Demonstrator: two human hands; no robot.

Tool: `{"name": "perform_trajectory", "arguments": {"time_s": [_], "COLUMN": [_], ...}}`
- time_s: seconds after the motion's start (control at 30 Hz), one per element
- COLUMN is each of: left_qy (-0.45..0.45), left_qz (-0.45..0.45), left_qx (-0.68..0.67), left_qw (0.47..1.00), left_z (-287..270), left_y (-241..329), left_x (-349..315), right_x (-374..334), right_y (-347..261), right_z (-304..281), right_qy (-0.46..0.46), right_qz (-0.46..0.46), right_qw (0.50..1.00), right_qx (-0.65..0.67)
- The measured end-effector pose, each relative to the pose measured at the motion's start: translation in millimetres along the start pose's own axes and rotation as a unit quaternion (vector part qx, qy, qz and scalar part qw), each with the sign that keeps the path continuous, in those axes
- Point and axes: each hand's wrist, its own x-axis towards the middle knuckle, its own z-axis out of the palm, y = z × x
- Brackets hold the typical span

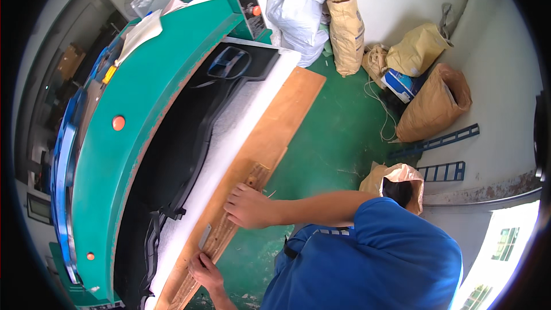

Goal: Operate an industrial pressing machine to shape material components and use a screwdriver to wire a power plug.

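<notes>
A long wooden board (298, 89) runs along the front of a green machine. My right hand (248, 205) rests palm down on its near edge, fingers curled; whatever is under them is hidden. Further down the board, my left hand (206, 272) has thumb and fingers bent together at the wood, and I cannot make out what they hold. Between the hands lies a small grey metal strip (204, 235). Just beyond my right hand sits a small wooden piece (257, 173). Alongside the board is a white padded strip (229, 138), with a black moulded sheet (178, 143) behind it.
The green machine (138, 80) curves across the left, with orange buttons on it. White sacks (295, 17) and a brown paper sack (346, 28) stand at the back. More paper sacks (430, 103) and blue ladder-like frames (442, 140) line the right wall. The floor (333, 120) is green.
</notes>
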Motion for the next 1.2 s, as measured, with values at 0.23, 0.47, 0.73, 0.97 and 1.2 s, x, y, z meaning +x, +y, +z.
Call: {"name": "perform_trajectory", "arguments": {"time_s": [0.23, 0.47, 0.73, 0.97, 1.2], "left_qy": [0.022, 0.015, 0.010, -0.064, -0.139], "left_qz": [0.033, 0.030, -0.061, 0.241, 0.165], "left_qx": [0.001, -0.037, -0.140, -0.282, -0.183], "left_qw": [0.999, 0.999, 0.988, 0.927, 0.959], "left_z": [-22, -39, -60, 28, 144], "left_y": [35, 42, 60, 249, 338], "left_x": [-56, -36, 10, 203, 272], "right_x": [-48, -24, 100, 112, 138], "right_y": [-28, -19, 149, 271, 285], "right_z": [-41, -67, -172, -208, -224], "right_qy": [-0.011, -0.090, 0.037, -0.124, -0.210], "right_qz": [0.000, 0.041, 0.075, 0.014, -0.067], "right_qw": [1.000, 0.985, 0.995, 0.986, 0.972], "right_qx": [0.029, 0.143, -0.045, -0.111, -0.076]}}
